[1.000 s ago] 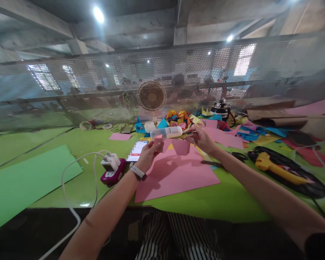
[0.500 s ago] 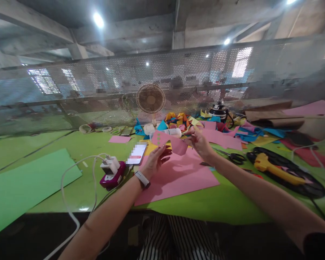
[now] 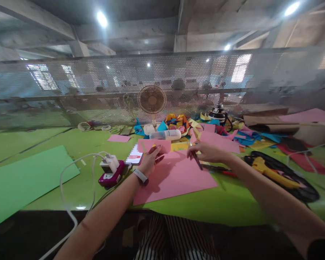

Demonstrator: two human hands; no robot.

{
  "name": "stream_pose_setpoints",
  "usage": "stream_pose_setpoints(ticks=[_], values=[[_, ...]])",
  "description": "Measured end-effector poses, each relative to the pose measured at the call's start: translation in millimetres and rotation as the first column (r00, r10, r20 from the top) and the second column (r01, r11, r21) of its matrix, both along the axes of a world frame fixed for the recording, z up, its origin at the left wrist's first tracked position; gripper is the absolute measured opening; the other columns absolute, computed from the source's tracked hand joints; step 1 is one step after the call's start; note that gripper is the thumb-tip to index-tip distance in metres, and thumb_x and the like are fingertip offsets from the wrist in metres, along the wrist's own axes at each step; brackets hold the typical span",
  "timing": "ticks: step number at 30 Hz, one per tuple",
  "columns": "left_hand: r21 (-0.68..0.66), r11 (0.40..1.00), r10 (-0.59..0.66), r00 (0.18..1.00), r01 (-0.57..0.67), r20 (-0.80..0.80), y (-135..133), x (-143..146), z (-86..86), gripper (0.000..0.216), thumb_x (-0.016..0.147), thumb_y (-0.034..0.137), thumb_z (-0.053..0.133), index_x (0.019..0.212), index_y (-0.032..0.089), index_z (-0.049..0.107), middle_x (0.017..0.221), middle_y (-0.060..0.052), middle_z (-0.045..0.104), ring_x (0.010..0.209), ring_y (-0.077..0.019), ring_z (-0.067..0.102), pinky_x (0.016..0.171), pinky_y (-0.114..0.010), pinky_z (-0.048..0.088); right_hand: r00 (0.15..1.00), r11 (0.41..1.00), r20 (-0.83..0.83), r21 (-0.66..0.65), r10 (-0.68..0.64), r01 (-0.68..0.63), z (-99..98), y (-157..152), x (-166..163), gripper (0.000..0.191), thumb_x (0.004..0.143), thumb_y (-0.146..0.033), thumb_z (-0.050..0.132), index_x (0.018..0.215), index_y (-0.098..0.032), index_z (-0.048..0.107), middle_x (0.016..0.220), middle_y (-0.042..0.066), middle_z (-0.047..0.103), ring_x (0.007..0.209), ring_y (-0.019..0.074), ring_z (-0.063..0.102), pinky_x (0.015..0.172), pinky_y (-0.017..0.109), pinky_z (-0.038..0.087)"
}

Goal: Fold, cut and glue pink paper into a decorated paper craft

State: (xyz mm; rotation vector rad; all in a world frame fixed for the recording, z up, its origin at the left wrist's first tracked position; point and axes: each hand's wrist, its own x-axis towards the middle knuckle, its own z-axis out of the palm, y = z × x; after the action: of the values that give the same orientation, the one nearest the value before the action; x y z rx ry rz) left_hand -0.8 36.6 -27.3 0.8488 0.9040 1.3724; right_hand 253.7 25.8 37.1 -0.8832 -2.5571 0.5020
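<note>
My left hand (image 3: 151, 160) is closed on a small pink paper piece (image 3: 155, 145) and holds it low over the far left corner of a large pink sheet (image 3: 176, 177) lying on the green table (image 3: 233, 202). My right hand (image 3: 207, 153) hovers over the sheet's far right corner. Its fingers pinch a thin dark tool (image 3: 197, 161) that points down at the sheet; I cannot make out what the tool is. A white band sits on my left wrist.
A phone (image 3: 134, 157) and a purple power strip (image 3: 111, 173) with white chargers lie left of my hand. A white bottle (image 3: 166, 135), a small fan (image 3: 151, 100) and coloured paper scraps (image 3: 182, 120) lie behind. A yellow tool (image 3: 273, 174) rests at right, a green sheet (image 3: 24, 180) at left.
Both hands came down from mid-air to the pink sheet. The small pink piece passed from both hands to the left one alone. The right hand now holds a thin dark tool.
</note>
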Motion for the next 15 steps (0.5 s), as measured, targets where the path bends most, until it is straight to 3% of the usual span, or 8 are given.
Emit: stream_pose_setpoints(ticks=[3, 8, 11, 15], values=[[0.012, 1.0, 0.015, 0.999, -0.016, 0.029, -0.2, 1.5, 0.3, 0.024, 0.064, 0.03, 0.076, 0.082, 0.019, 0.064, 0.081, 0.0, 0.064, 0.075, -0.0118, 0.061, 0.073, -0.025, 0.051, 0.969, 0.999, 0.244, -0.022, 0.036, -0.032, -6.6, -16.5, -8.6, 0.029, 0.07, -0.007, 0.049, 0.086, -0.022, 0.068, 0.078, 0.001, 0.07, 0.07, 0.0161, 0.062, 0.062, 0.024, 0.043], [0.019, 1.0, 0.003, 0.999, -0.004, 0.053, -0.7, 3.9, 2.3, 0.021, 0.063, 0.026, 0.076, 0.077, 0.018, 0.063, 0.077, 0.0, 0.065, 0.074, -0.0122, 0.062, 0.076, -0.027, 0.051, 0.958, 0.999, 0.286, 0.049, 0.008, -0.023, -17.0, -34.0, -10.1, 0.044, 0.074, -0.011, 0.047, 0.114, -0.024, 0.06, 0.101, 0.004, 0.068, 0.086, 0.0199, 0.062, 0.071, 0.027, 0.042], [0.018, 1.0, 0.011, 0.998, -0.013, 0.07, 2.2, 3.9, 2.6, 0.019, 0.064, 0.024, 0.075, 0.078, 0.019, 0.063, 0.076, 0.001, 0.065, 0.071, -0.0109, 0.062, 0.074, -0.026, 0.052, 0.961, 0.997, 0.265, 0.041, -0.074, 0.065, -11.7, -38.0, 12.6, 0.052, 0.077, -0.016, 0.046, 0.129, -0.022, 0.048, 0.102, 0.005, 0.067, 0.085, 0.0202, 0.061, 0.074, 0.028, 0.043], [0.016, 1.0, 0.021, 0.996, -0.022, 0.086, 4.7, 4.7, 2.4, 0.018, 0.065, 0.022, 0.074, 0.078, 0.018, 0.063, 0.075, 0.002, 0.066, 0.069, -0.0104, 0.062, 0.073, -0.026, 0.052, 0.919, 0.957, 0.267, 0.077, -0.291, 0.28, -0.3, -39.8, 59.6, 0.041, 0.08, -0.023, 0.046, 0.119, -0.019, 0.058, 0.097, 0.007, 0.068, 0.084, 0.0214, 0.061, 0.074, 0.028, 0.042]])
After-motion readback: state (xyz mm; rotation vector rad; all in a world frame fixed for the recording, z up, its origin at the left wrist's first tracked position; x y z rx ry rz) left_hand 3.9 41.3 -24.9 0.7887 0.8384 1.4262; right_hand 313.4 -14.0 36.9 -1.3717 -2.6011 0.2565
